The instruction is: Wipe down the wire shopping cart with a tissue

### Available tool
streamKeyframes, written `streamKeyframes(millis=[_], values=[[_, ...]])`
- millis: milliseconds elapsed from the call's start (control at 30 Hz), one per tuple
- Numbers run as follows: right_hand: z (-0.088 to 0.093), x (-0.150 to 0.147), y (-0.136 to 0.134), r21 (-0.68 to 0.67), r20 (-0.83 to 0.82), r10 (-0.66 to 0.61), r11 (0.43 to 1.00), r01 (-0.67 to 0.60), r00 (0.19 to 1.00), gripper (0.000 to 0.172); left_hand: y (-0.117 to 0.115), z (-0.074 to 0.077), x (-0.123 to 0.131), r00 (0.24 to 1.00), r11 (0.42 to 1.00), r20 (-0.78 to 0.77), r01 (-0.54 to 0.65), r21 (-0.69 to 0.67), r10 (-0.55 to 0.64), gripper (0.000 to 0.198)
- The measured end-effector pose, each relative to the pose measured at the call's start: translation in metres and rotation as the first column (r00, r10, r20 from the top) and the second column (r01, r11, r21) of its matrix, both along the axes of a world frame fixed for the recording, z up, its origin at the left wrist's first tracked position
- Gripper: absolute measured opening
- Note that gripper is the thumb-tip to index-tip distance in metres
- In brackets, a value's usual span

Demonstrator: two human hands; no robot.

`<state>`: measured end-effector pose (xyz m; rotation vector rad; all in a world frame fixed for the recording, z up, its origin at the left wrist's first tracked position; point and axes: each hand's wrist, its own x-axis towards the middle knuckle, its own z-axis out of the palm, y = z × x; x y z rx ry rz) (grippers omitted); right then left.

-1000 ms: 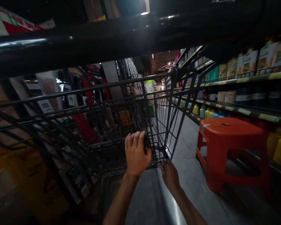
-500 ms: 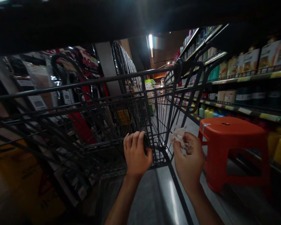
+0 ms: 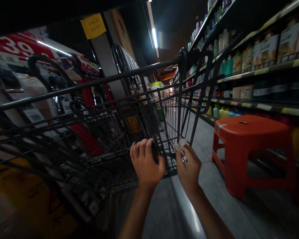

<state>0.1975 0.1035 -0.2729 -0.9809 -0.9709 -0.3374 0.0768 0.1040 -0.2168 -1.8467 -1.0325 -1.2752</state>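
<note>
A black wire shopping cart [image 3: 109, 77] fills the middle and left of the head view. My left hand [image 3: 146, 162] is by its lower wire basket, fingers curled with the thumb apart. Between them shows a dark thing that I cannot make out. With thumb and fingers pinched, my right hand [image 3: 189, 167] holds a crumpled whitish tissue [image 3: 180, 145]. The tissue is at the cart's right upright; whether it touches the metal I cannot tell.
An orange plastic stool [image 3: 254, 127] stands on the floor to the right. Shelves of bottles [image 3: 246, 63] line the right side. At left are hanging packaged goods with red price signs [image 3: 17, 46]. A yellow floor sign [image 3: 32, 196] is at lower left.
My right hand has moved left with the tissue, closer to the cart's upright and to my left hand. My left hand keeps nearly the same pose. The view has tilted and shifted slightly.
</note>
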Motion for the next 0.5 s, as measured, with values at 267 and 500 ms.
streamKeyframes(millis=[267, 500], values=[[-0.025, -0.008, 0.006, -0.140, -0.013, -0.001, 0.990, -0.001, 1.000, 0.011, 0.000, -0.001, 0.004, 1.000, 1.000, 0.023, -0.021, -0.009, 0.021, 0.044], [-0.058, -0.005, 0.016, -0.278, 0.069, 0.031, 0.961, -0.011, 0.997, 0.010, -0.004, 0.001, 0.004, 0.999, 0.999, 0.020, -0.029, -0.044, 0.030, 0.045]])
